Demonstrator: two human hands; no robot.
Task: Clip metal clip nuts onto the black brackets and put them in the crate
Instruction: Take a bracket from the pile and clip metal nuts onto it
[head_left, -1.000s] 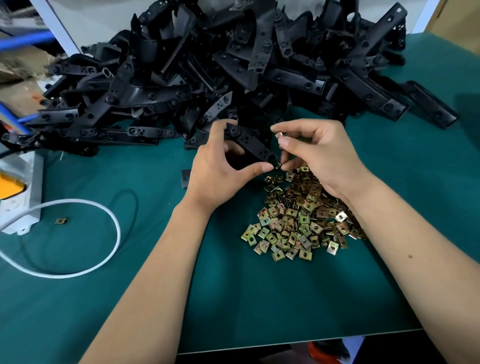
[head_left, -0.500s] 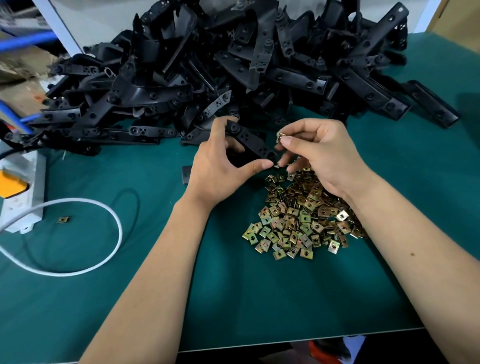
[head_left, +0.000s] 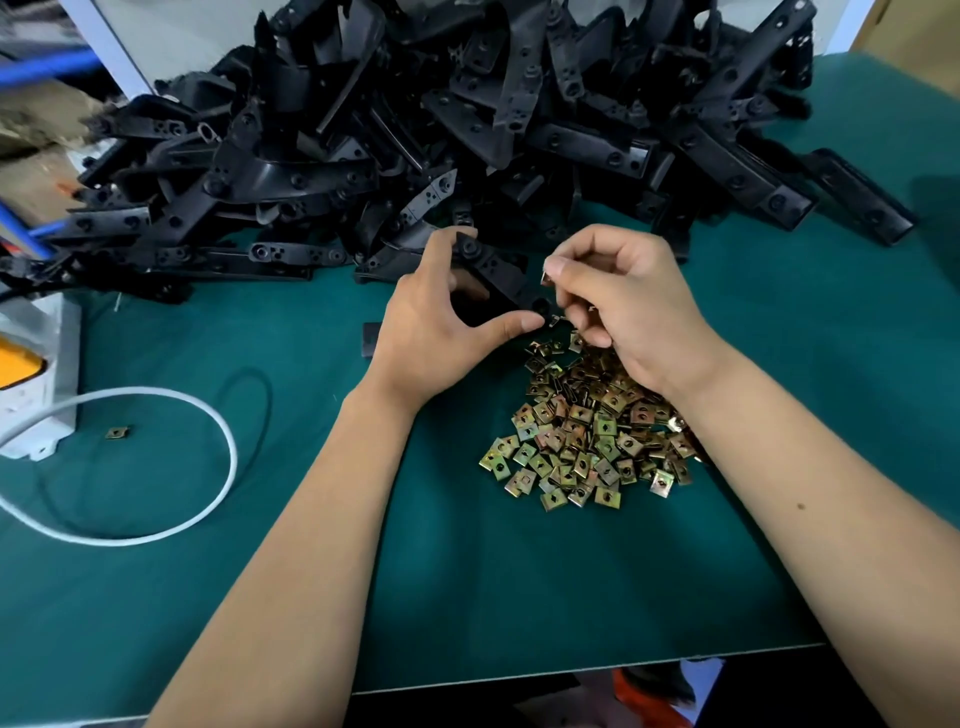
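My left hand (head_left: 436, 332) grips a black bracket (head_left: 493, 273) between thumb and fingers, just above the green table. My right hand (head_left: 628, 306) pinches a small metal clip nut (head_left: 545, 278) between thumb and forefinger, close to the bracket's lower right end. A second clip nut (head_left: 557, 320) sits at that end of the bracket, by my left thumb tip. A heap of brass-coloured clip nuts (head_left: 587, 436) lies on the mat under my right wrist. A big pile of black brackets (head_left: 441, 130) fills the back of the table. No crate is in view.
A white power strip (head_left: 31, 374) with an orange part and a looping white cable (head_left: 156, 525) lie at the left. One stray clip nut (head_left: 117, 432) rests near them. A small black piece (head_left: 370, 339) lies beside my left hand. The table's front edge (head_left: 597, 670) runs along the bottom.
My right hand with its clip nut has shifted slightly down and toward the bracket's end. My left hand keeps its hold on the bracket, almost unmoved.
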